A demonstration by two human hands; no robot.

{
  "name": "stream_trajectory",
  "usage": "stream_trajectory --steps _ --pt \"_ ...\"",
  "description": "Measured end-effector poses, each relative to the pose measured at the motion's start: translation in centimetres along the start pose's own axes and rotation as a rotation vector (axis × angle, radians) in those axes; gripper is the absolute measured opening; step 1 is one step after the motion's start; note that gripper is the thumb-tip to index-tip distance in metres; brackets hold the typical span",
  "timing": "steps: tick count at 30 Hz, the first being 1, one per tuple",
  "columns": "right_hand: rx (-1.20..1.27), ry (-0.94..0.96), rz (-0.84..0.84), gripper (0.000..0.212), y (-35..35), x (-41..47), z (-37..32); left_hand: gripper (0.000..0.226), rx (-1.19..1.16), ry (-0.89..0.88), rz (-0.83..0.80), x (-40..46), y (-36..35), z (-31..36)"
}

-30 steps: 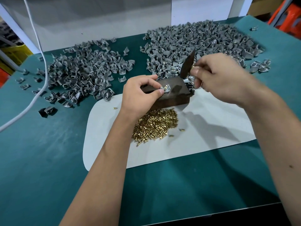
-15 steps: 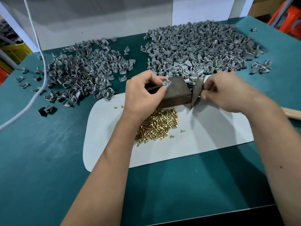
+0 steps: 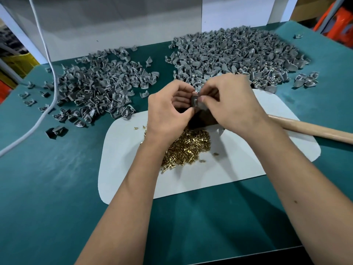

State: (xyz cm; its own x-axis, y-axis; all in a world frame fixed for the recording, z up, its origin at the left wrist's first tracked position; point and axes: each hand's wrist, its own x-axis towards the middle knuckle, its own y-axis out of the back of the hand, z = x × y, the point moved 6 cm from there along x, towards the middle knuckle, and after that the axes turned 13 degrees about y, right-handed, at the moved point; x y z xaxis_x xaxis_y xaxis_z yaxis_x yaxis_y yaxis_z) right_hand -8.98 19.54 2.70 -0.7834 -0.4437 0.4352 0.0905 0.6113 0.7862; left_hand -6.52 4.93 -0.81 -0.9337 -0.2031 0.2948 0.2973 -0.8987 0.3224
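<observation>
We hold one small grey metal part (image 3: 195,100) between both hands, just above the dark brown block (image 3: 202,120) at the far edge of the white rounded sheet (image 3: 248,161). Our left hand (image 3: 168,111) pinches the part from the left with curled fingers and thumb. Our right hand (image 3: 229,104) nips it from the right between thumb and forefinger, the other fingers tucked in. We judge that both hands are needed because the piece is tiny and has to be turned or fitted. We cannot tell whether a rivet already sits in it.

The heap of small brass rivets (image 3: 189,148) lies just near of the block, within a short reach of either hand. The pale wooden handle (image 3: 309,129) lies on the right, its head hidden behind our right wrist, probably parked where that hand can take it up. On the green table top (image 3: 57,188) two piles of the same grey parts lie far of us, a loose left pile (image 3: 99,92) and a denser right pile (image 3: 238,56), kept apart, we suppose, to separate worked pieces from waiting ones.
</observation>
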Motion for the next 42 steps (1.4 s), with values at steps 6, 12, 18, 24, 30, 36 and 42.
stream_trajectory --steps 6,12,18,24,30,36,42 --pt "0.135 0.010 0.090 0.012 -0.7 -0.2 0.8 0.044 -0.060 0.027 0.002 0.1 0.1 -0.3" --pt "0.193 0.015 0.134 0.010 -0.8 -0.5 0.9 0.034 -0.170 0.131 -0.050 0.5 0.0 -0.9" --pt "0.164 -0.025 0.149 0.012 -0.6 -0.6 0.7 0.033 -0.092 0.126 0.005 0.4 -0.5 -0.9" --pt "0.114 -0.074 0.137 0.014 -0.6 -0.5 0.6 0.031 0.005 0.014 0.064 0.2 -0.7 -0.5" --pt "0.094 -0.106 0.146 0.016 -0.7 -0.5 0.3 0.030 0.033 0.003 0.089 0.1 -0.7 -0.4" --pt "0.145 -0.081 0.077 0.011 -0.3 -0.4 0.6 0.030 0.016 0.091 0.050 0.1 -0.3 -0.2" --pt "0.137 -0.067 -0.013 0.020 2.1 -0.2 2.0 0.040 0.066 0.078 -0.003 -0.4 -0.6 0.8"
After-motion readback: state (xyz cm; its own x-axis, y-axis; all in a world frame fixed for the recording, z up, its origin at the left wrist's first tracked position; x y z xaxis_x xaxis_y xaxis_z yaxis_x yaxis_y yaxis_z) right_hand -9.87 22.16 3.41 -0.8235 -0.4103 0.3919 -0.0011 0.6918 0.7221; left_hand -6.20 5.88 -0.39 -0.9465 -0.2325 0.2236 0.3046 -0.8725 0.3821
